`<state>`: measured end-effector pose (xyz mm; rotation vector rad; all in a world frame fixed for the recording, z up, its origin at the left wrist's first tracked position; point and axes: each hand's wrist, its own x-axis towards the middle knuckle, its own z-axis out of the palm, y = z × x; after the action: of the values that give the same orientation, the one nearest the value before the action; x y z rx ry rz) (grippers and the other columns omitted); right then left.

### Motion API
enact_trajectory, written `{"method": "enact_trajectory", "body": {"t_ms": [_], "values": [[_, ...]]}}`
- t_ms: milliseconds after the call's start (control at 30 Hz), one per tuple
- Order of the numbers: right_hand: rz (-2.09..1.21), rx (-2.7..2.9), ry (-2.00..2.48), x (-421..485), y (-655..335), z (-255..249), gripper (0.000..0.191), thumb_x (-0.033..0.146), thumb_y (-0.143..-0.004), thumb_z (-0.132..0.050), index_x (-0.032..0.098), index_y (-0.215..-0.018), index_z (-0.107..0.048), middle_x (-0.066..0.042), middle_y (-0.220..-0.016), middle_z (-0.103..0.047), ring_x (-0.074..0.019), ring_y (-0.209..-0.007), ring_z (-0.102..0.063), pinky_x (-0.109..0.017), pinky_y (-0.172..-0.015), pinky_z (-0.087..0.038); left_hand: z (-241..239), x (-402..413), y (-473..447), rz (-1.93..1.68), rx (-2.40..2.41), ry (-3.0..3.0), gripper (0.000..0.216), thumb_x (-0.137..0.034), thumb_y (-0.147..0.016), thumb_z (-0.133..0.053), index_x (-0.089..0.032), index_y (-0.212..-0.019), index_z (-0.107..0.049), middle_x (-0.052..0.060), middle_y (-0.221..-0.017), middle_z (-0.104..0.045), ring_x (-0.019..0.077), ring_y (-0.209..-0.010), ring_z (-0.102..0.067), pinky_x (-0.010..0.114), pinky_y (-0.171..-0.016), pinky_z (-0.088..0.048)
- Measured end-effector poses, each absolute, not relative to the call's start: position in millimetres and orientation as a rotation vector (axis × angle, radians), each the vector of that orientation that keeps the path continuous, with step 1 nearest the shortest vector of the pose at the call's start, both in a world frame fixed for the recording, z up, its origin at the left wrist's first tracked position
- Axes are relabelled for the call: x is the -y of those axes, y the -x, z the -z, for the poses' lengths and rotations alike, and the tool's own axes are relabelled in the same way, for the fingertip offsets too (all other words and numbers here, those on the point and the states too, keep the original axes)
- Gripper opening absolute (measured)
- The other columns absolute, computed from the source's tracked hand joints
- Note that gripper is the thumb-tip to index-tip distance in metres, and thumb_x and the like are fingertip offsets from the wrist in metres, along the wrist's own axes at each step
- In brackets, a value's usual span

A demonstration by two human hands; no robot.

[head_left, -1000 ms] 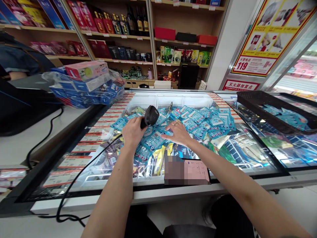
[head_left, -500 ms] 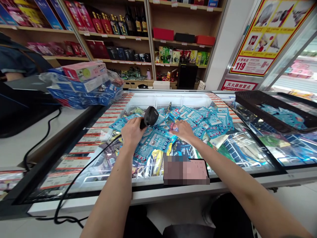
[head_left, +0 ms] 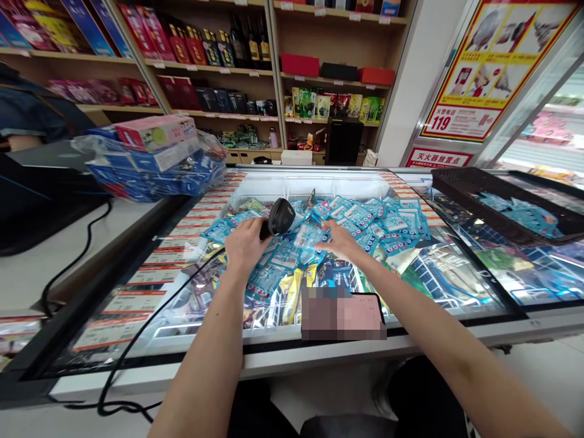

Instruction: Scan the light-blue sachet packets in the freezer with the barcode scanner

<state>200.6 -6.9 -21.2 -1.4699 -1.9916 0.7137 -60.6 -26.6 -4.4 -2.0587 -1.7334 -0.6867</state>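
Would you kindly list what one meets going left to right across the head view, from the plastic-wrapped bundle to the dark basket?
Plastic-wrapped bundle → left hand → black scanner → right hand → dark basket.

I'm seeing bottles (head_left: 196, 52) standing on a shelf (head_left: 239, 72) at 11 o'clock, a red box (head_left: 300, 65) lying at 12 o'clock and a poster (head_left: 493, 73) hanging at 2 o'clock; at 10 o'clock, a pink box (head_left: 155, 131) is resting on a wrapped bundle (head_left: 159, 182).
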Motion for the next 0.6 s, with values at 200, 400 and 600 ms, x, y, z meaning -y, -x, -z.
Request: {"method": "enact_trajectory", "body": {"t_ms": [200,400,600], "values": [[-0.82,1.53,1.374,2.4,-236.9,33.8,0.04,0.038,-0.08,-0.058,0.025,-0.116,-0.046,-0.001,-0.082,-0.061,-0.0168,-0.058,-0.063,-0.032,-0.051,-0.053,6.1,25.3,54.9,0.645,1.619,2.155,0.035,-0.038,-0.082,-0.054,-0.022,-0.114,-0.057,0.007,-0.107,-0.066,0.026,-0.103,-0.059,0.033,-0.073,-0.045],[-0.706,1.44,1.294,-6.6,-254.0,42.1,0.038,0.037,-0.084,-0.051,0.024,-0.119,-0.046,0.002,-0.07,-0.057,-0.019,-0.061,-0.065,-0.033,-0.056,-0.056,7.1,25.0,45.1,0.539,1.383,2.345,0.032,-0.034,-0.083,-0.053,-0.021,-0.112,-0.057,0.007,-0.105,-0.066,0.0248,-0.103,-0.06,0.033,-0.076,-0.046],[-0.556,1.546,1.313,-7.5,-254.9,38.9,0.034,0.038,-0.088,-0.046,0.024,-0.119,-0.047,0.001,-0.069,-0.062,-0.0204,-0.062,-0.066,-0.036,-0.063,-0.056,6.2,25.9,38.6,0.516,1.28,2.39,0.032,-0.035,-0.084,-0.052,-0.02,-0.113,-0.056,0.006,-0.101,-0.067,0.0239,-0.1,-0.061,0.032,-0.073,-0.046]]}}
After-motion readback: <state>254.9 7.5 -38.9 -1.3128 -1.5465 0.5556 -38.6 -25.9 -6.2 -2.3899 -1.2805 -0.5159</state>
